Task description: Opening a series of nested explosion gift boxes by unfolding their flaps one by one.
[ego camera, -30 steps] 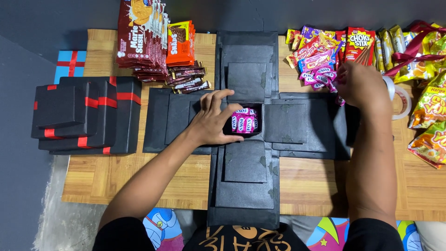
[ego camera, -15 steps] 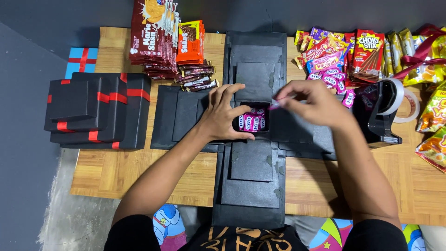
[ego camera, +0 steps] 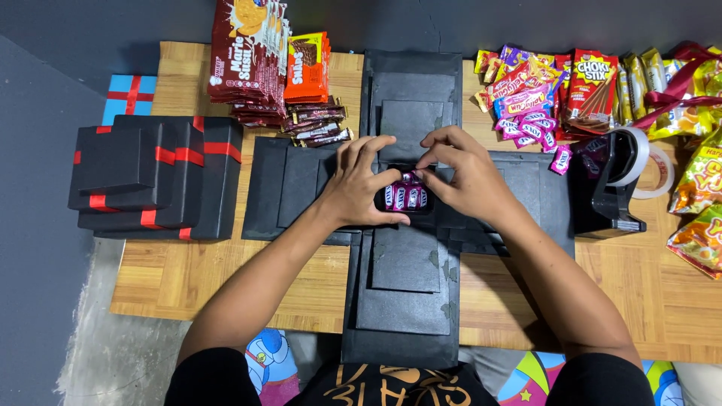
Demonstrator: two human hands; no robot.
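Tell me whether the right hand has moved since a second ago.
Yes. The right hand came left from the snack pile to the candies at the black box's centre.

Pink sweets [ego camera: 403, 197]: small pink wrapped pieces lined up in the black box's middle square, between my left hand [ego camera: 359, 184] and right hand [ego camera: 466, 177].
Biscuit packs [ego camera: 248, 53]: tall red stack, far left of my worktop [ego camera: 301, 286].
Orange packs [ego camera: 307, 68]: just right of the red stack.
Brown bars [ego camera: 312, 124]: dark wrappers fanned below both.
Pink pile [ego camera: 530, 124]: loose pink wrappers, far right.
Red stick box [ego camera: 592, 86]: beside that pile.
Yellow bags [ego camera: 696, 188]: right edge.
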